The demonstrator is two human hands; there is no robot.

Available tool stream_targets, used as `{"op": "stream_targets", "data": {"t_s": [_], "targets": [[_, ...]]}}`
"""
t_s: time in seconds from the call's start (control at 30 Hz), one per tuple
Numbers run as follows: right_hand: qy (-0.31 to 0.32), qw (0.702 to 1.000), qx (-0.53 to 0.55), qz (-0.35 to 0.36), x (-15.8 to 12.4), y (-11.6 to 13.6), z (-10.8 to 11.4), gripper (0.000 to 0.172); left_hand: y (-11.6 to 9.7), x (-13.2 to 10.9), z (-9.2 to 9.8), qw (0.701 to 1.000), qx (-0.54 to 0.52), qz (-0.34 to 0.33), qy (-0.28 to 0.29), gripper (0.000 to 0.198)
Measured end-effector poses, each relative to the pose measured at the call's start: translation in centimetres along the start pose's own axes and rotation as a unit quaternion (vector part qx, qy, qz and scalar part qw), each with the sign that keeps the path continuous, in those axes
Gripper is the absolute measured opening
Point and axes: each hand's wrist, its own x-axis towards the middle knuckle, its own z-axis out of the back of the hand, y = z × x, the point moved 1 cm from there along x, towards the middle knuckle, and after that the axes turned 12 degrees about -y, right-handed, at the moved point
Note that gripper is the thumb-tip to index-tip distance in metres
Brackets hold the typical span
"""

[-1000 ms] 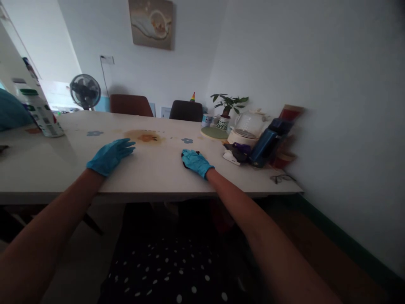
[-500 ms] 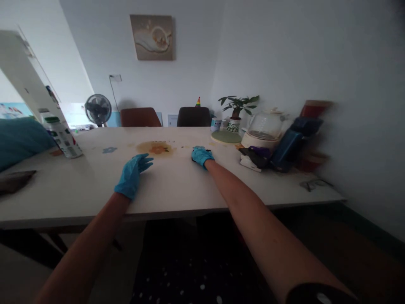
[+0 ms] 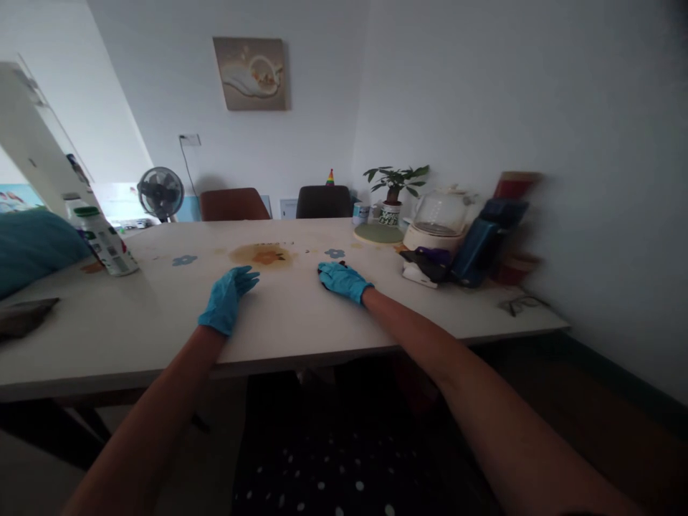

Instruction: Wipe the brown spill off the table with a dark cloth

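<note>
Both of my hands wear blue gloves. My right hand [image 3: 344, 281] presses flat-palmed on a dark cloth [image 3: 322, 284] on the white table [image 3: 290, 315]; only small edges of the cloth show around the fingers. My left hand [image 3: 228, 299] rests at the table's near side with fingers stretched out, holding nothing. Beyond the hands, a printed orange flower pattern [image 3: 266, 256] marks the tabletop, with a blue printed flower [image 3: 335, 253] just past my right hand.
At the right stand a glass-topped appliance [image 3: 438, 218], a potted plant [image 3: 391, 204], a round green mat [image 3: 378, 233], a dark blue object [image 3: 476, 251] and eyeglasses [image 3: 521, 306]. A white bottle [image 3: 110, 244] is at the left. Chairs [image 3: 235, 204] line the far side.
My right hand has drawn the cloth nearer to me, uncovering the blue printed flower. My left hand stays about where it was. The view has shifted slightly.
</note>
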Motion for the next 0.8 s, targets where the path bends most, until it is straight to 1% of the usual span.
{"op": "stream_targets", "data": {"t_s": [0.17, 0.27, 0.37, 0.47, 0.53, 0.6, 0.7, 0.8], "targets": [[0.024, 0.998, 0.014, 0.056, -5.4, 1.4, 0.9, 0.059, -0.3, -0.8, -0.9, 1.0, 0.02, -0.005, -0.018, 0.043], [0.042, 0.995, 0.036, 0.089, -8.0, 2.4, 1.3, 0.064, -0.8, -1.2, -1.2, 0.999, 0.033, -0.013, -0.028, 0.043], [0.043, 0.992, 0.064, 0.096, -9.5, 3.6, 1.4, 0.067, -1.7, -1.3, -1.2, 0.998, 0.04, -0.03, -0.041, 0.041], [0.035, 0.99, 0.084, 0.107, -10.0, 5.3, 1.3, 0.067, -3.3, -1.1, -0.8, 0.996, 0.05, -0.049, -0.051, 0.035], [0.035, 0.988, 0.09, 0.12, -9.9, 6.8, 1.2, 0.068, -4.9, -0.7, -0.1, 0.995, 0.061, -0.062, -0.057, 0.032], [0.038, 0.986, 0.095, 0.135, -9.4, 8.5, 0.9, 0.065, -6.7, -0.3, 1.1, 0.992, 0.078, -0.072, -0.062, 0.032], [0.047, 0.98, 0.101, 0.165, -8.0, 11.4, 0.3, 0.058, -9.4, 0.4, 3.8, 0.988, 0.118, -0.073, -0.073, 0.034], [0.055, 0.972, 0.105, 0.203, -5.7, 15.0, -0.8, 0.054, -10.9, 0.6, 7.0, 0.98, 0.164, -0.061, -0.097, 0.032]]}}
